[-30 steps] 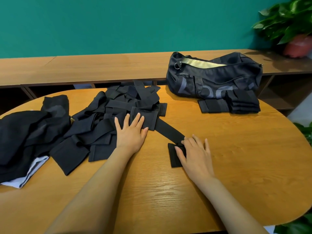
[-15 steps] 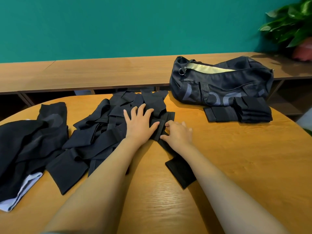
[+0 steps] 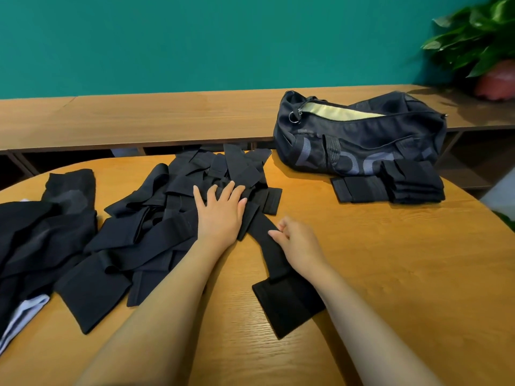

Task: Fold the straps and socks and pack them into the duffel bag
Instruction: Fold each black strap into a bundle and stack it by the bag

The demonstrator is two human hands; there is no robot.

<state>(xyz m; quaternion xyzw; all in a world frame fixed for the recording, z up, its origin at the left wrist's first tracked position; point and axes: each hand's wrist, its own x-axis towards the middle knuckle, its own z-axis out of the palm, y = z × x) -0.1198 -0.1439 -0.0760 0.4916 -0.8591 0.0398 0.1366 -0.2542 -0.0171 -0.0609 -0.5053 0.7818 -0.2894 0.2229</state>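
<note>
1. A plain indoor room, perhaps an office or lounge.
2. Teal wall (image 3: pixel 195 37) at 12 o'clock, with low wooden shelving (image 3: pixel 139 118) along it.
3. Potted plant (image 3: pixel 479 43) at 2 o'clock; rounded wooden table (image 3: pixel 390 260) nearest.

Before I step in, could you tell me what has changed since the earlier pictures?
The right hand moved from the near end of the long strap up beside the left hand, then back toward the person to mid-strap, curled on it, grip unclear. The left hand stayed flat on the strap pile; the duffel bag and folded stack did not move.
</note>
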